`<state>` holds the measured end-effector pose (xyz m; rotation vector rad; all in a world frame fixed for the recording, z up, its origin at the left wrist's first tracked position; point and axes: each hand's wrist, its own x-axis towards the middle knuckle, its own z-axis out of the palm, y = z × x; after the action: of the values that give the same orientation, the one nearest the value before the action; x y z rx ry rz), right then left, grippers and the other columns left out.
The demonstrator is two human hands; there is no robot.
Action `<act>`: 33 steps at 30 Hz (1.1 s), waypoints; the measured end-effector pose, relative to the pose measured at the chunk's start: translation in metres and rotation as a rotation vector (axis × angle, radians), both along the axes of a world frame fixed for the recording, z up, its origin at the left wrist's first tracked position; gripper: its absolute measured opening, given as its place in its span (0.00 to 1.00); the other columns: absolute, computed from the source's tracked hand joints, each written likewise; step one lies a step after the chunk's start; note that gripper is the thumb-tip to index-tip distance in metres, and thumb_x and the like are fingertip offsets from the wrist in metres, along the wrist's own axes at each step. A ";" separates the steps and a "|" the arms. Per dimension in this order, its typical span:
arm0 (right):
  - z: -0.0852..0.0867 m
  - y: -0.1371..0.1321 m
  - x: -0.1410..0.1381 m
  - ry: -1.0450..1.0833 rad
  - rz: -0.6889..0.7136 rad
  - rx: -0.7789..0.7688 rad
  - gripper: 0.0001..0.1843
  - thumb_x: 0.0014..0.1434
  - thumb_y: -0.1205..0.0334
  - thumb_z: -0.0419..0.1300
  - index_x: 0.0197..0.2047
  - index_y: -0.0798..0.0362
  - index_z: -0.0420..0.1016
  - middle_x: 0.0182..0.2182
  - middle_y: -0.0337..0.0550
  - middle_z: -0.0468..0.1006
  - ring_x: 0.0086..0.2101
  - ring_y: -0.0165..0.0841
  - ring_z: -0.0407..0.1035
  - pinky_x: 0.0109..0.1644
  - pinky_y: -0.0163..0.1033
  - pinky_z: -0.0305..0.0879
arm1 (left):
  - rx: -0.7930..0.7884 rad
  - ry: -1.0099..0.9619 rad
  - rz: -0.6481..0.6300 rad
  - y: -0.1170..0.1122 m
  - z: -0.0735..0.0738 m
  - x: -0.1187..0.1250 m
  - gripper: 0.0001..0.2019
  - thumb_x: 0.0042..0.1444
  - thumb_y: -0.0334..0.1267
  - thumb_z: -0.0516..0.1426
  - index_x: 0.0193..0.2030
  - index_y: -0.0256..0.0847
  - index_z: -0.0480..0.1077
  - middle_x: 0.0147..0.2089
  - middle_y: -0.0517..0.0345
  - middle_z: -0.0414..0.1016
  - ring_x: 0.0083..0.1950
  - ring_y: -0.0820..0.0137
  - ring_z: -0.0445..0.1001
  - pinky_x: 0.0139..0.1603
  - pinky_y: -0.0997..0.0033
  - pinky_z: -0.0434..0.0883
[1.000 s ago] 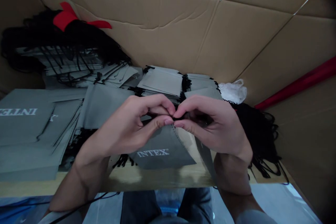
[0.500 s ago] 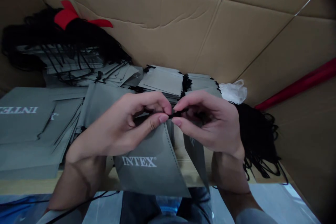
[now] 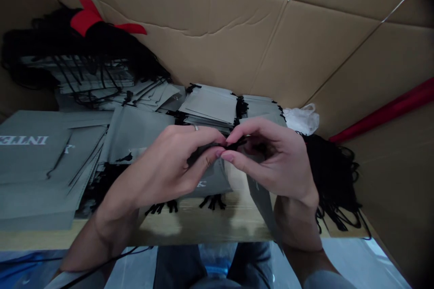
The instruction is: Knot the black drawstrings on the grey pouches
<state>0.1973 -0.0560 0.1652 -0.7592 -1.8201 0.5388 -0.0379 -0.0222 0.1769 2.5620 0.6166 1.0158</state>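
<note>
My left hand [image 3: 172, 160] is closed, thumb and forefinger pinching a dark edge at the top of a grey drawstring bag; its exact hold is partly hidden. Tip to tip with it, my right hand [image 3: 280, 162] pinches a short black cord [image 3: 236, 145]. Below my left fingers lies grey bag fabric [image 3: 215, 178] with a white letter X showing. Another grey panel [image 3: 261, 196] hangs beneath my right hand, largely covered by it. Black cord ends [image 3: 213, 202] stick out toward the table's front edge.
Flat grey INTEX bags [image 3: 30, 158] lie at left. Behind them rises a pile of black cords [image 3: 77, 49] with a red strip. Bag stacks [image 3: 210, 104] stand at the back, near a white plastic bag [image 3: 301, 118]. More black cords [image 3: 334, 176] lie right. Cardboard walls [image 3: 220, 31] enclose the table.
The INTEX bag that hung below my left hand no longer hangs over the table edge, uncovering cord ends and tabletop. My left hand has shifted slightly right, closer to my right fingertips.
</note>
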 end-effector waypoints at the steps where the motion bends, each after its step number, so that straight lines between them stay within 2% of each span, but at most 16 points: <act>1: 0.000 0.000 0.001 0.003 -0.001 -0.008 0.14 0.62 0.73 0.80 0.46 0.51 0.85 0.37 0.32 0.84 0.30 0.22 0.70 0.31 0.29 0.68 | 0.000 -0.001 -0.011 -0.001 0.001 0.000 0.06 0.78 0.31 0.59 0.48 0.40 0.78 0.36 0.65 0.82 0.33 0.77 0.74 0.35 0.76 0.68; 3: 0.002 -0.001 0.002 0.003 0.000 -0.021 0.12 0.63 0.71 0.79 0.45 0.50 0.85 0.35 0.32 0.84 0.29 0.22 0.69 0.28 0.30 0.65 | 0.007 -0.008 -0.035 -0.002 0.005 -0.001 0.08 0.78 0.30 0.59 0.46 0.39 0.78 0.34 0.67 0.79 0.31 0.78 0.71 0.34 0.76 0.66; 7: 0.006 -0.004 0.004 0.026 0.074 -0.071 0.10 0.65 0.71 0.78 0.45 0.50 0.86 0.36 0.35 0.86 0.30 0.25 0.73 0.29 0.32 0.67 | -0.037 -0.009 -0.116 -0.003 0.011 -0.006 0.10 0.75 0.26 0.58 0.41 0.39 0.76 0.30 0.68 0.72 0.29 0.78 0.64 0.32 0.75 0.63; 11: 0.006 -0.007 0.004 0.075 0.175 -0.127 0.10 0.64 0.71 0.79 0.43 0.48 0.86 0.33 0.37 0.85 0.34 0.31 0.78 0.28 0.35 0.69 | -0.143 -0.075 -0.246 -0.001 0.011 -0.012 0.11 0.76 0.27 0.58 0.40 0.41 0.75 0.30 0.68 0.72 0.28 0.79 0.64 0.31 0.75 0.62; 15: 0.002 -0.006 0.003 0.124 0.255 -0.160 0.12 0.62 0.69 0.82 0.42 0.47 0.85 0.31 0.35 0.82 0.35 0.32 0.78 0.31 0.36 0.71 | -0.263 -0.134 -0.347 0.001 0.007 -0.014 0.10 0.76 0.29 0.61 0.40 0.42 0.76 0.31 0.67 0.74 0.29 0.78 0.68 0.31 0.75 0.64; 17: 0.001 -0.006 0.004 0.115 0.250 -0.158 0.12 0.64 0.71 0.80 0.44 0.47 0.85 0.32 0.35 0.83 0.34 0.31 0.77 0.30 0.36 0.70 | -0.269 -0.131 -0.323 0.001 0.007 -0.014 0.10 0.77 0.30 0.61 0.40 0.42 0.76 0.30 0.67 0.74 0.28 0.79 0.67 0.30 0.76 0.64; 20: 0.004 -0.006 0.005 0.093 0.192 -0.110 0.14 0.65 0.73 0.79 0.48 0.46 0.86 0.37 0.35 0.86 0.32 0.28 0.76 0.30 0.36 0.70 | -0.217 -0.073 -0.197 -0.001 0.011 -0.011 0.12 0.78 0.34 0.60 0.39 0.41 0.76 0.28 0.68 0.72 0.26 0.79 0.65 0.26 0.76 0.59; 24: 0.007 -0.007 0.005 0.021 0.092 -0.028 0.15 0.65 0.72 0.80 0.49 0.46 0.87 0.40 0.36 0.89 0.31 0.28 0.75 0.30 0.39 0.70 | -0.124 -0.026 -0.066 -0.005 0.016 -0.007 0.10 0.77 0.32 0.59 0.42 0.40 0.79 0.29 0.68 0.74 0.27 0.80 0.66 0.29 0.78 0.63; 29: 0.007 -0.007 0.004 -0.051 0.040 0.059 0.12 0.68 0.67 0.79 0.51 0.44 0.87 0.44 0.38 0.91 0.39 0.33 0.82 0.41 0.42 0.80 | -0.085 -0.017 -0.080 -0.007 0.017 -0.005 0.09 0.78 0.32 0.60 0.43 0.39 0.78 0.28 0.70 0.71 0.27 0.80 0.64 0.29 0.79 0.62; 33: 0.006 -0.002 0.005 -0.085 0.060 0.092 0.08 0.69 0.66 0.78 0.48 0.46 0.87 0.40 0.37 0.91 0.35 0.32 0.82 0.38 0.41 0.79 | -0.097 0.032 -0.096 -0.007 0.016 -0.004 0.12 0.79 0.34 0.58 0.40 0.40 0.76 0.27 0.70 0.68 0.26 0.79 0.61 0.27 0.76 0.60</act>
<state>0.2025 -0.0584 0.1715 -0.6753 -1.9374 0.4645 -0.0420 -0.0292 0.1932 2.5015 0.5321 0.8932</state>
